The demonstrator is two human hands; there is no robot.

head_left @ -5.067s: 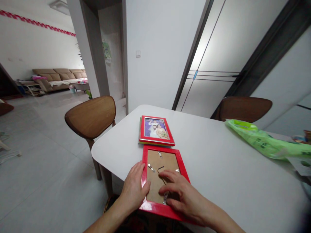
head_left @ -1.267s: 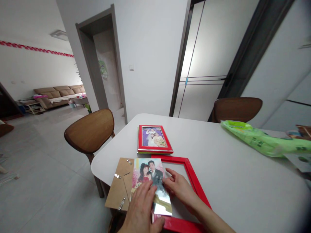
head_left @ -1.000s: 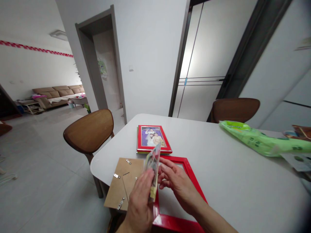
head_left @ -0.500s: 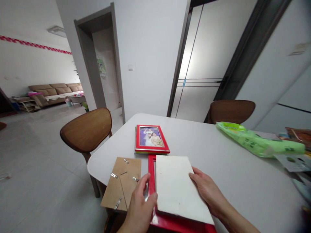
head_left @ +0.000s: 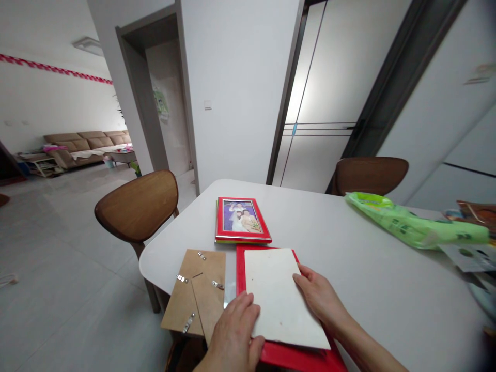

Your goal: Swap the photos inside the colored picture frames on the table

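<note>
A red picture frame (head_left: 240, 263) lies face down at the near edge of the white table (head_left: 349, 279). A photo (head_left: 277, 294) rests white back up inside it. My left hand (head_left: 236, 336) lies on the photo's near left corner with its fingers flat. My right hand (head_left: 320, 297) touches the photo's right edge, fingers stretched out. The brown backing board (head_left: 196, 292) with metal clips lies just left of the frame, hanging over the table edge.
A second red frame (head_left: 241, 220) with a picture facing up lies farther back. A green plastic bag (head_left: 411, 227) and papers sit at the right. One wooden chair (head_left: 137, 206) stands left of the table and another chair (head_left: 370, 175) behind it.
The backing board came off and went to the left. The photo was lifted, turned over and laid white side up in the frame. Both hands now press it flat.
</note>
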